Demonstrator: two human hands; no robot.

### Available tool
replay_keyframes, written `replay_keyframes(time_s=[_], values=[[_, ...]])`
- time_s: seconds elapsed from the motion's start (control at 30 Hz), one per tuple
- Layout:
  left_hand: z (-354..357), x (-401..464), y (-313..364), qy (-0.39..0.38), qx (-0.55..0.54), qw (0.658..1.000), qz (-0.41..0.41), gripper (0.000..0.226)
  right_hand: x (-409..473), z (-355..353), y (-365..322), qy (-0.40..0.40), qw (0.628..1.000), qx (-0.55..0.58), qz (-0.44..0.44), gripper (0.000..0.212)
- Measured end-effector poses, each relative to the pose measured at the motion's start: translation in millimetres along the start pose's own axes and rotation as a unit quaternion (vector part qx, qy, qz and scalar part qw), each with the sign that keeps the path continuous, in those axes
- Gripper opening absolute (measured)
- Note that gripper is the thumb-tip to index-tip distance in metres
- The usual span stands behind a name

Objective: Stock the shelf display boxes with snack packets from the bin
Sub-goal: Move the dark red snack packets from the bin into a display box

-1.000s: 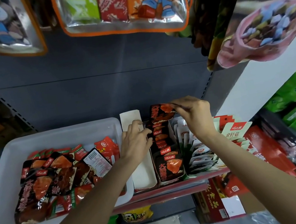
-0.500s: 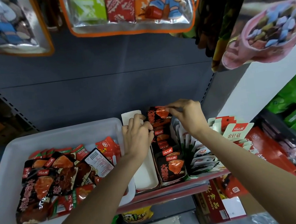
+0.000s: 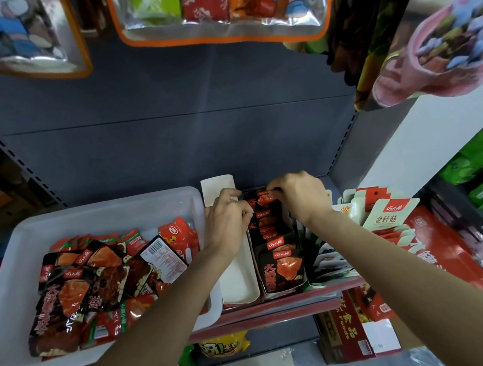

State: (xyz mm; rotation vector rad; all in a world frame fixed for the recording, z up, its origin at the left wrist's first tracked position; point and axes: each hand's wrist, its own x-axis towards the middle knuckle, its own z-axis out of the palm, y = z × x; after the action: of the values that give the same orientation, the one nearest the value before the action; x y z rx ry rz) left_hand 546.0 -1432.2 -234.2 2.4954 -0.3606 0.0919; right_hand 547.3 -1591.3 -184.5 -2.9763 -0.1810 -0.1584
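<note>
Both hands work at the back end of the middle display box, a narrow cardboard tray standing on the red-edged shelf. The right hand pinches the top edge of the rearmost black-and-orange snack packet with curled fingers, right against the grey back panel. The left hand has its fingers bent onto the left edges of the packets standing in that box; whether it truly grips them cannot be told. The box's row of packets runs from the back panel to the shelf's front edge, tightly filed.

Just left of it sits an empty white display box, open room along its whole length. Left again, touching it, the white bin overhangs the shelf's front edge and holds a loose heap of packets toward its front, with bare floor at its back wall. To the right, a box of pale packets crowds the middle box's right side.
</note>
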Motion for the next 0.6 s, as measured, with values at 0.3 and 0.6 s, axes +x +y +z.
replay_keyframes(time_s=[0.3, 0.6], values=[[-9, -7, -4, 0.008, -0.024, 1.000, 0.012, 0.013, -6, 6, -5, -0.003, 1.000, -0.013, -0.023, 0.021], [-52, -35, -54, 0.059, -0.043, 0.996, -0.049, 0.016, -6, 2, -65, 0.004, 0.974, 0.226, -0.011, 0.014]])
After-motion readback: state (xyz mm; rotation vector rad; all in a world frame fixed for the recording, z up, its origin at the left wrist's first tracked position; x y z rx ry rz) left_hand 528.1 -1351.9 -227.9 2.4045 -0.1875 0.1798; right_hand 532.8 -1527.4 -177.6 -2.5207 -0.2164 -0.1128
